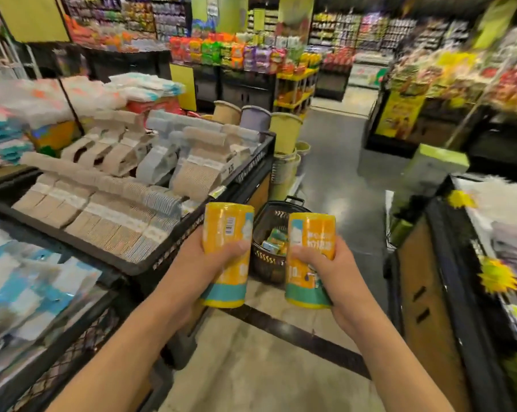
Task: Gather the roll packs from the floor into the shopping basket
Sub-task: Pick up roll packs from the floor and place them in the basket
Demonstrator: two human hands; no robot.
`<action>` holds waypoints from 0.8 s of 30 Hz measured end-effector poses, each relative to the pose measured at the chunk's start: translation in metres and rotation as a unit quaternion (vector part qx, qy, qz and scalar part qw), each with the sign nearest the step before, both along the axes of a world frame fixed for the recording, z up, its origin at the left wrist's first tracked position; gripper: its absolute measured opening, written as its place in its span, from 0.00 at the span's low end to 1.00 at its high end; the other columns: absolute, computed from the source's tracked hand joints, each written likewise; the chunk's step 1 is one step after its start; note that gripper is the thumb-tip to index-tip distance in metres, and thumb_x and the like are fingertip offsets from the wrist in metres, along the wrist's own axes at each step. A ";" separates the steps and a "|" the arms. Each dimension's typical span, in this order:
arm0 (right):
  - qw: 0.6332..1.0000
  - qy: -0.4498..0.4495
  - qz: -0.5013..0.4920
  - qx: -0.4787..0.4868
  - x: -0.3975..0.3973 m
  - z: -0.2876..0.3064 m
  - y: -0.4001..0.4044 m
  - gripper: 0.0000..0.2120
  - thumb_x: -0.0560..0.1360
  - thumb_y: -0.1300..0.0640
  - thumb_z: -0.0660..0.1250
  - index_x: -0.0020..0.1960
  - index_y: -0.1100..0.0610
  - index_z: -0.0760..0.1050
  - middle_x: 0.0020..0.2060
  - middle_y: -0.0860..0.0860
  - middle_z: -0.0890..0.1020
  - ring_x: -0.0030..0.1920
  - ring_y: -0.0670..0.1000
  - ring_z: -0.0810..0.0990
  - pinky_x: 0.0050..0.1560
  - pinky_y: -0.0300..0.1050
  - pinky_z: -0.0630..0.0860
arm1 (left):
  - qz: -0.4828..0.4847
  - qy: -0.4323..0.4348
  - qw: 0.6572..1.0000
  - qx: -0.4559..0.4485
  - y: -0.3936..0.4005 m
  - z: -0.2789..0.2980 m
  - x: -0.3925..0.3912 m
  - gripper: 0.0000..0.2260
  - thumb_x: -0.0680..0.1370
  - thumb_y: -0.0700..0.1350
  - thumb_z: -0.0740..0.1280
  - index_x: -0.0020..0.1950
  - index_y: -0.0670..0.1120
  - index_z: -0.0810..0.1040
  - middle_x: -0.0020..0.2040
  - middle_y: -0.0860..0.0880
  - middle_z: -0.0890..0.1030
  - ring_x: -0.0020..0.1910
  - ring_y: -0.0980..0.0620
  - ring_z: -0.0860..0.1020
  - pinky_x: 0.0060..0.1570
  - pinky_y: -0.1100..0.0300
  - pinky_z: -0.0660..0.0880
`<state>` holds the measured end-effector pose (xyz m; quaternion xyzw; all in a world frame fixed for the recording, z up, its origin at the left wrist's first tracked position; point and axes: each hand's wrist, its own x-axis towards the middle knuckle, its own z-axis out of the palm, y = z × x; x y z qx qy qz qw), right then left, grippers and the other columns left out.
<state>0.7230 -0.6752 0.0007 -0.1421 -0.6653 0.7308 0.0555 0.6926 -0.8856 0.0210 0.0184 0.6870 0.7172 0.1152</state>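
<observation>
**Two roll packs held upright over the aisle, basket on the floor beyond**

The left hand grips a yellow roll pack round its middle, fingers curled across the front and thumb side hidden behind. This left roll pack stands nearly upright, long axis vertical with a slight lean, teal band at the bottom end. A white barcode sticker sits near its top; the digits are too small to read.

The right hand grasps a second roll pack the same way, fingers wrapped over its lower middle. It too stands upright, teal band down. Its printed side faces the camera: large white characters on yellow, blurred beyond reading, a pale cartoon figure at the upper left, and what looks like a "10" low on the wrap.

The two packs are side by side, apart, with a gap between them. Through that gap shows the dark shopping basket on the floor, just beyond the hands, with small coloured packages inside and its handle raised at the back.

To the left stands a black display bin of beige and grey packaged goods
</observation>
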 end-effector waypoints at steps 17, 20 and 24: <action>0.990 -0.038 -0.135 0.035 -0.131 -0.020 0.119 0.18 0.73 0.53 0.76 0.59 0.46 0.74 0.50 0.47 0.85 0.47 0.48 0.87 0.45 0.46 0.83 | -0.084 -0.018 0.996 -0.033 0.129 -0.032 -0.204 0.31 0.61 0.59 0.82 0.60 0.51 0.77 0.52 0.49 0.85 0.50 0.46 0.85 0.52 0.43 0.82; 0.991 -0.043 -0.128 0.021 -0.166 -0.029 0.160 0.17 0.74 0.53 0.76 0.58 0.44 0.73 0.46 0.42 0.86 0.43 0.44 0.87 0.39 0.43 0.82 | -0.065 -0.032 0.996 -0.043 0.162 -0.042 -0.237 0.33 0.60 0.61 0.81 0.61 0.52 0.77 0.53 0.49 0.85 0.51 0.46 0.85 0.53 0.41 0.81; 0.992 -0.046 -0.117 0.000 -0.216 -0.034 0.222 0.15 0.74 0.54 0.75 0.55 0.44 0.73 0.39 0.37 0.85 0.40 0.41 0.86 0.32 0.38 0.80 | -0.041 -0.051 0.996 -0.054 0.215 -0.046 -0.277 0.34 0.58 0.60 0.77 0.61 0.52 0.77 0.53 0.49 0.85 0.51 0.47 0.85 0.54 0.41 0.81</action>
